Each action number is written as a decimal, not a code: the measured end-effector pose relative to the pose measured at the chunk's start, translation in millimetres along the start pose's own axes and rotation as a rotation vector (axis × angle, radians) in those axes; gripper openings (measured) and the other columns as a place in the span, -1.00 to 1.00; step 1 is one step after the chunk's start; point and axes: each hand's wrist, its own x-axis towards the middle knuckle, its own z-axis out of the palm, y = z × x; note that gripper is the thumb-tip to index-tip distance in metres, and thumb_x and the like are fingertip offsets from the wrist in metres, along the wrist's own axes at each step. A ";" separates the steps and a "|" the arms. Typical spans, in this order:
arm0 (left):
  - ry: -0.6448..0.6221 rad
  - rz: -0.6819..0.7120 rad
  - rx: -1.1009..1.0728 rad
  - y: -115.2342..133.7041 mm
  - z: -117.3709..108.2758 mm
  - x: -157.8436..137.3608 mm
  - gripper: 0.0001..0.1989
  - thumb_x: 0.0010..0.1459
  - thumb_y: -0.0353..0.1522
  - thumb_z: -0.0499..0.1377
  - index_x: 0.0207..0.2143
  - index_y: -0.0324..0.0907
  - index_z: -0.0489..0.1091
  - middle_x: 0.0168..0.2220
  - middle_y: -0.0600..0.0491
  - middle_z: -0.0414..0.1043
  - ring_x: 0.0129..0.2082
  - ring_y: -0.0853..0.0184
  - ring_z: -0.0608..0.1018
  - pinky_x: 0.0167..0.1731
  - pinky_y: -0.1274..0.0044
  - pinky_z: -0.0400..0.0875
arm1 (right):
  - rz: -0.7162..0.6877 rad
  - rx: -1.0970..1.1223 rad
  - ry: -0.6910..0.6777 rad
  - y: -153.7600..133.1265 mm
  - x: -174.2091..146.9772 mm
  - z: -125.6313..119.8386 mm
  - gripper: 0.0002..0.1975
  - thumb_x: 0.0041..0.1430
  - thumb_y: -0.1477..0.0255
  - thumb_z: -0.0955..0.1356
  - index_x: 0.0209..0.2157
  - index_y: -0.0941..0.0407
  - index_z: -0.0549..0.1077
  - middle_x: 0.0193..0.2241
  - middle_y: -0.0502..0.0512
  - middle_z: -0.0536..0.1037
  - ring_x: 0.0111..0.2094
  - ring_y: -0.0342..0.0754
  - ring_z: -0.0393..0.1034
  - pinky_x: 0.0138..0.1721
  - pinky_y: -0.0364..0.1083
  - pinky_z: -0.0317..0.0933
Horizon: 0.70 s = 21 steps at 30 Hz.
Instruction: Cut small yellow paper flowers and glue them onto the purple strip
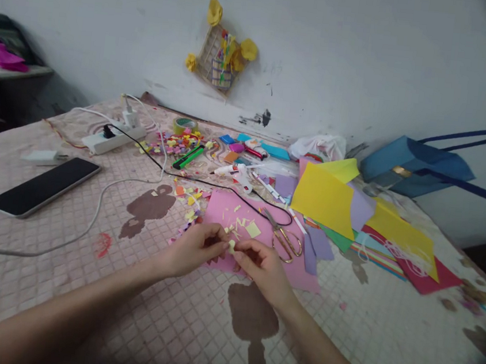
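Observation:
A small pale-yellow piece of paper point(232, 244) is pinched between the fingertips of both hands. My left hand point(196, 248) comes in from the left with its fingers closed on one side of the piece. From the right, my right hand point(263, 267) holds the other side between thumb and fingers. Under the hands lies a pink sheet point(218, 205) strewn with thin pale-yellow scraps. A pale-yellow paper square point(253, 229) rests there too. Gold-handled scissors point(287, 243) lie partly open just right of my right hand.
A white glue gun point(231, 170), its black cord, and a green cutter point(189, 157) lie behind the sheet. Small colourful paper pieces point(173, 143) are heaped beyond. Coloured sheets point(323, 196) and a blue bag point(418, 166) are at right; a power strip point(110, 140) and tablet point(45, 185) at left.

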 end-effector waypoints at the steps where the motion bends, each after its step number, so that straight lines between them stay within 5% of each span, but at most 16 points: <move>1: -0.003 0.002 0.018 -0.5 0.6 -0.2 -0.83 0.09 -0.30 0.10 -0.45 -0.24 0.30 -0.57 0.10 0.34 -0.60 0.47 0.37 -0.60 0.63 0.24 | 0.001 -0.001 -0.002 1.1 0.7 0.7 -0.83 0.05 0.33 0.34 -0.37 0.15 0.40 -0.49 -0.01 0.42 -0.50 -0.16 0.34 -0.43 -0.16 0.23; 7: 0.033 0.054 0.066 -5.1 5.1 -1.4 -0.86 0.10 -0.33 0.08 -0.43 -0.23 0.32 -0.55 0.11 0.32 -0.56 0.45 0.36 -0.56 0.62 0.24 | -0.011 -0.095 0.015 5.3 1.7 3.9 -0.87 0.09 0.41 0.27 -0.49 0.14 0.35 -0.61 -0.05 0.34 -0.56 -0.16 0.27 -0.48 -0.16 0.18; 12: 0.055 0.089 -0.080 -7.2 8.7 0.3 -0.85 0.06 -0.34 0.15 -0.35 -0.25 0.32 -0.46 0.08 0.35 -0.48 0.45 0.38 -0.48 0.61 0.28 | -0.184 -0.350 0.180 7.1 0.4 5.5 -0.86 0.04 0.49 0.27 -0.57 0.12 0.28 -0.58 -0.04 0.30 -0.52 -0.16 0.19 -0.48 -0.18 0.09; 21: 0.040 0.100 -0.050 -22.0 9.7 5.0 -0.81 0.07 -0.30 0.14 -0.39 -0.28 0.32 -0.49 0.10 0.31 -0.49 0.46 0.34 -0.50 0.61 0.23 | -0.351 -0.549 0.211 11.6 2.1 10.1 -0.83 0.07 0.53 0.28 -0.57 0.13 0.26 -0.57 -0.05 0.26 -0.52 -0.17 0.16 -0.49 -0.18 0.04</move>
